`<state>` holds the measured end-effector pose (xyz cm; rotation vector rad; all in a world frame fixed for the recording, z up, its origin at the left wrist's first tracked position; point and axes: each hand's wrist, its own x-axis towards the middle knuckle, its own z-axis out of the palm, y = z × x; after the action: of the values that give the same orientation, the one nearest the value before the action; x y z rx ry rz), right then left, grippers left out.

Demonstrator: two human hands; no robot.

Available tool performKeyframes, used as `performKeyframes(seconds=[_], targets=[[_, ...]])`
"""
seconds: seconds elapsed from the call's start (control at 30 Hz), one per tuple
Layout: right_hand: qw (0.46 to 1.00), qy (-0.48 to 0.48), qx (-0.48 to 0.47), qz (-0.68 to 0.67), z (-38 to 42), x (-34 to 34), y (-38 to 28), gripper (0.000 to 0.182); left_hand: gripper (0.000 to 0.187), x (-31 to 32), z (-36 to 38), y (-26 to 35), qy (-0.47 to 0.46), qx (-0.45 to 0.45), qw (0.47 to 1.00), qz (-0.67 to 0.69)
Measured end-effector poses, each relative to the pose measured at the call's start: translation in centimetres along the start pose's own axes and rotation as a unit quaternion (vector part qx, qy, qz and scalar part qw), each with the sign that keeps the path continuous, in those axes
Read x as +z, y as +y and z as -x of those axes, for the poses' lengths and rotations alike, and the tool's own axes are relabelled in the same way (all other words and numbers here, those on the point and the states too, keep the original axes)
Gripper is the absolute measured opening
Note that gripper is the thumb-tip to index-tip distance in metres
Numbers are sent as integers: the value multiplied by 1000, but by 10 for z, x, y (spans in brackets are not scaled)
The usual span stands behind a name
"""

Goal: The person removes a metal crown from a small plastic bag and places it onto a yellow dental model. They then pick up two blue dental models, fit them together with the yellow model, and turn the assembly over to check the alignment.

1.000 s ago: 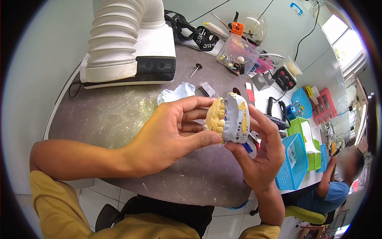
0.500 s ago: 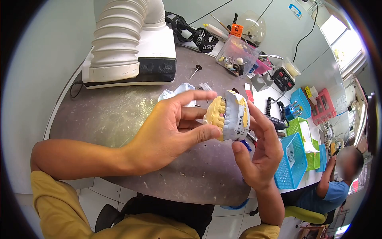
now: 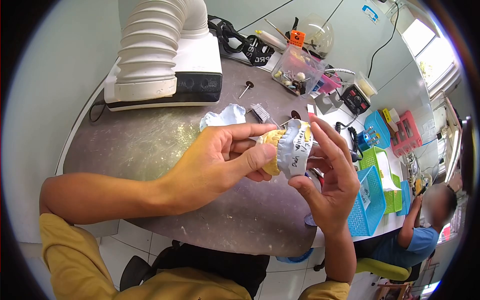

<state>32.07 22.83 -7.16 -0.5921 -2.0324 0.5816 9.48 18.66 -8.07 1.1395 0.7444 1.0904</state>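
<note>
Two dental casts are held together with their teeth facing each other above the grey worktop. My left hand grips the yellow cast between thumb and fingers. My right hand has its thumb and fingers around the pale blue-grey cast, which carries black handwriting on its side. Behind my left hand lie a pale blue moulded piece and a small brush. The fingertips behind the casts are partly hidden.
A white ribbed hose hangs over a white and black box at the back left. A clear bin of small parts stands behind. Blue and green baskets are at the right, near a seated person.
The casts have turned, so more of the handwriting shows, and their teeth are now closer together. My right hand has shifted slightly. The brush behind is more visible.
</note>
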Motion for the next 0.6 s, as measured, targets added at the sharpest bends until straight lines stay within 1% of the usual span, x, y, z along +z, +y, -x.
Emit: performKeyframes(seconds=[0.03, 0.1, 0.13, 0.2, 0.23, 0.27, 0.33, 0.37, 0.4, 0.47, 0.5, 0.6], targets=[[1000, 0, 1, -1, -1, -1, -1, 76, 54, 0, 1, -2, -12, 3, 1000, -3], [998, -33, -8, 60, -3, -4, -3, 77, 53, 1, 4, -5, -21, 4, 1000, -5], [998, -35, -9, 58, -4, -8, -5, 77, 55, 5, 6, -7, -29, -13, 999, 20], [989, -116, 19, 86, -5, -18, -9, 78, 56, 8, 9, -12, -34, -30, 998, 43], [985, -138, 24, 97, -6, -21, -12, 79, 58, 8, 9, -14, -55, -47, 996, 53], [985, -140, 23, 93, -3, -23, -14, 79, 60, 9, 9, -15, -75, -64, 993, 63], [983, -141, 27, 111, 3, -25, -16, 78, 61, 10, 12, -19, -69, -72, 992, 78], [982, -142, 8, 121, 5, -26, -13, 77, 60, 12, 13, -21, -71, -62, 992, 89], [982, -145, 11, 119, 5, -25, -11, 77, 59, 13, 13, -22, -75, -51, 991, 99], [981, -129, -22, 141, 5, -23, -8, 76, 59, 12, 12, -20, -70, -66, 992, 78], [981, -130, -19, 143, 7, -23, -5, 76, 59, 12, 12, -19, -63, -80, 993, 58], [987, -111, -22, 117, 7, -18, 0, 76, 59, 11, 13, -20, -59, -70, 992, 81]])
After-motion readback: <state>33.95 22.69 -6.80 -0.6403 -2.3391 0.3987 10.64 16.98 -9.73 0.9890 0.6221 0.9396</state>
